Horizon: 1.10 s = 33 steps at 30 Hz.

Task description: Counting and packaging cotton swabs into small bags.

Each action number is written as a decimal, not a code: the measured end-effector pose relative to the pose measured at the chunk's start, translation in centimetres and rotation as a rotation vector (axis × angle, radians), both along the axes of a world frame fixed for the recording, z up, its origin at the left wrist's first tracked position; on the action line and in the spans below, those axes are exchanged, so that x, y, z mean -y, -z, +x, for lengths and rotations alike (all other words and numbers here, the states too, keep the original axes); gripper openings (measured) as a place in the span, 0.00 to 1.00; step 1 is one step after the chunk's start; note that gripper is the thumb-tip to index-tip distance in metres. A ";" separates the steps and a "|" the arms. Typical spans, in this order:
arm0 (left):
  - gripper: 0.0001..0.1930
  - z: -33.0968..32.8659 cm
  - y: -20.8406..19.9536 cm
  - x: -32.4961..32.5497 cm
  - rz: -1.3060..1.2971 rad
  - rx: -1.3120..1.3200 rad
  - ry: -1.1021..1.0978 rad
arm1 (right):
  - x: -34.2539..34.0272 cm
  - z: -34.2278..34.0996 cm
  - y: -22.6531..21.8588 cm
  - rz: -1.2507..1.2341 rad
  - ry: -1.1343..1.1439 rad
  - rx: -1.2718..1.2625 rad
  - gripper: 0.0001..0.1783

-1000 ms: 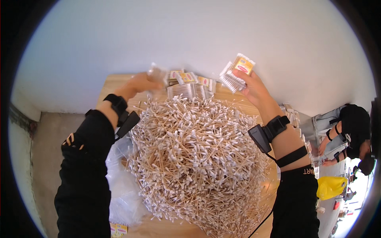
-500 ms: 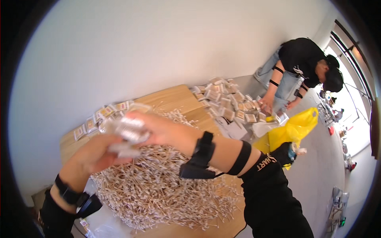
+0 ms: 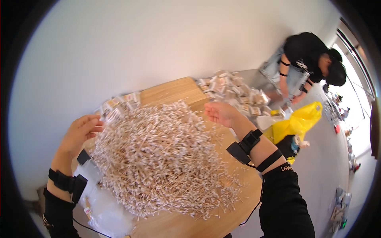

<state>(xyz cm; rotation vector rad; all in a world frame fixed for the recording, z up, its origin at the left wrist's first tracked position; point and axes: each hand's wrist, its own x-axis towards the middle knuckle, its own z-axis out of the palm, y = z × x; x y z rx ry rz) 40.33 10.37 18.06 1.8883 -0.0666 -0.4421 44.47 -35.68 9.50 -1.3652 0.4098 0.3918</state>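
Note:
A large heap of cotton swabs with white tips and light wooden sticks covers much of the wooden table. My left hand is at the heap's left edge, fingers apart and slightly bent, with nothing visible in it. Just beyond it, several small clear packs of swabs stand in a row against the wall; whether my fingertips touch them I cannot tell. Over the heap's right side hangs my right hand, its fingers loosely curled and holding nothing that I can see.
More swab packs lie piled beyond the table's far right edge. A person in black bends over there, hands low by the pile. A yellow plastic bag stands right of the table. Clear plastic film lies at the near left.
My hands have parted, the left moving left and the right moving right and back from the heap's far left. The blurred packs between them are no longer in my hands.

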 end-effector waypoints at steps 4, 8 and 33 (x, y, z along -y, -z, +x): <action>0.27 1.0 3.2 -7.9 0.297 -0.055 -0.303 | -5.8 5.0 -0.8 0.022 -0.373 0.126 0.14; 0.43 3.0 6.8 -13.0 0.352 -0.228 -0.478 | -14.8 9.1 -2.1 -0.277 -0.518 0.168 0.21; 0.34 16.0 15.9 -2.0 -0.505 -0.356 -0.361 | -31.5 17.9 5.8 -0.107 -0.642 -0.007 0.24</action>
